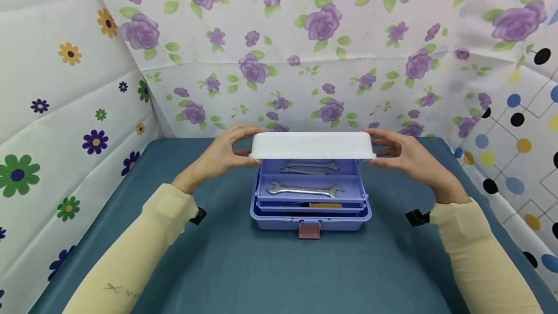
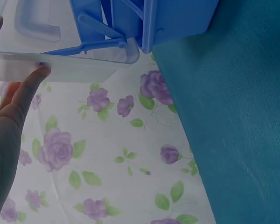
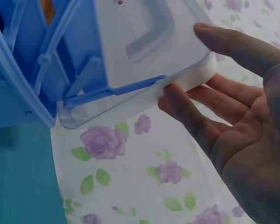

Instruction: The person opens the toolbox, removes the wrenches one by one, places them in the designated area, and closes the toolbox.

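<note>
A blue toolbox [image 1: 267, 224] stands on the table with its white lid [image 1: 312, 145] raised and its stepped trays partly spread. My left hand [image 1: 230, 148] grips the lid's left end, thumb below and fingers above. At the opposite end my right hand [image 1: 403, 154] holds the lid the same way. Across the front tray lies a large open-end wrench [image 1: 305, 189]; two smaller wrenches [image 1: 305, 171] lie in the tray behind it. Below, a yellow-handled tool [image 1: 324, 205] shows partly. A pink latch [image 1: 309, 229] hangs at the front. Blue hinge arms [image 3: 114, 90] join lid and trays in the right wrist view.
A dark teal cloth [image 1: 287, 275] covers the table. Behind it hangs a white sheet with purple roses [image 1: 322, 22]. Patterned sheets also stand at the left [image 1: 69, 110] and right [image 1: 514, 159] sides.
</note>
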{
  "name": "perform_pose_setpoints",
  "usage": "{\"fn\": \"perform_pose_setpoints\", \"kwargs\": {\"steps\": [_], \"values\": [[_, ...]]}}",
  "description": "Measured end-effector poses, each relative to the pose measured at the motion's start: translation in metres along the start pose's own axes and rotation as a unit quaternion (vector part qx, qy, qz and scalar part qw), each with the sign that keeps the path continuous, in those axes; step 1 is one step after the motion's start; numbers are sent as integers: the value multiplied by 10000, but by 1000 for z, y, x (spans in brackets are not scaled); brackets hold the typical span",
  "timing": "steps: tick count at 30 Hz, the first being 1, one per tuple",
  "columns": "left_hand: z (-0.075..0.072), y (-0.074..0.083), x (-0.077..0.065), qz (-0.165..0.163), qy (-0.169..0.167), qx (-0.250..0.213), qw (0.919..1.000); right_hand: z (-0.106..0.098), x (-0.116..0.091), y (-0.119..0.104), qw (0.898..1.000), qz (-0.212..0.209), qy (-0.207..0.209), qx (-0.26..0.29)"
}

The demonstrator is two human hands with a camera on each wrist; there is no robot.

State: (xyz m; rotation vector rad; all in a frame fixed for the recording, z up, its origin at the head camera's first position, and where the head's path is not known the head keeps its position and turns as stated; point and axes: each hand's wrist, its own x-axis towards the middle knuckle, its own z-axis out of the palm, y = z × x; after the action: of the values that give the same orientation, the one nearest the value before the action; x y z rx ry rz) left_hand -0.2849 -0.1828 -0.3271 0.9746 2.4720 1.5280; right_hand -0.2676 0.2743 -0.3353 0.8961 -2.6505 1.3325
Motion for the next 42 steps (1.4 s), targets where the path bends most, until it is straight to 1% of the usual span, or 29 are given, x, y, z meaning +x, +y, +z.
{"fn": "perform_pose_setpoints", "kwargs": {"steps": [6, 9, 13, 17, 22, 24, 26, 29, 31, 34, 38, 42], "values": [[0, -4, 3, -58, 354, 52, 9993, 1, 2, 7, 9996, -136, 104, 203], [2, -8, 3, -33, 571, 45, 9984, 4, 2, 10, 9992, -126, 269, 256], [5, -14, 3, 53, 895, 21, 9960, 11, 2, 13, 9964, 9, 743, 414], [9, -16, 6, 79, 1105, -73, 9938, 17, 3, 16, 9906, 29, 1285, 471], [6, -17, 10, -148, 1249, 18, 9921, 23, 9, 19, 9817, 170, 1852, 411], [3, -17, 12, -260, 1265, 98, 9916, 25, 11, 19, 9786, 280, 2010, 347], [-1, -17, 14, -323, 1215, 63, 9920, 25, 14, 19, 9764, 377, 2105, 291], [-6, -15, 16, -391, 1073, -209, 9932, 23, 18, 19, 9768, 419, 2087, 223], [-8, -15, 17, -428, 958, -427, 9936, 21, 20, 18, 9793, 390, 1978, 194], [-10, -17, 18, -455, 866, -563, 9936, 17, 22, 18, 9839, 322, 1749, 152], [-9, -20, 20, -423, 913, -566, 9933, 13, 23, 19, 9880, 227, 1518, 187], [-6, -22, 23, -394, 1111, -649, 9909, 12, 25, 20, 9887, 202, 1475, 195]]}}
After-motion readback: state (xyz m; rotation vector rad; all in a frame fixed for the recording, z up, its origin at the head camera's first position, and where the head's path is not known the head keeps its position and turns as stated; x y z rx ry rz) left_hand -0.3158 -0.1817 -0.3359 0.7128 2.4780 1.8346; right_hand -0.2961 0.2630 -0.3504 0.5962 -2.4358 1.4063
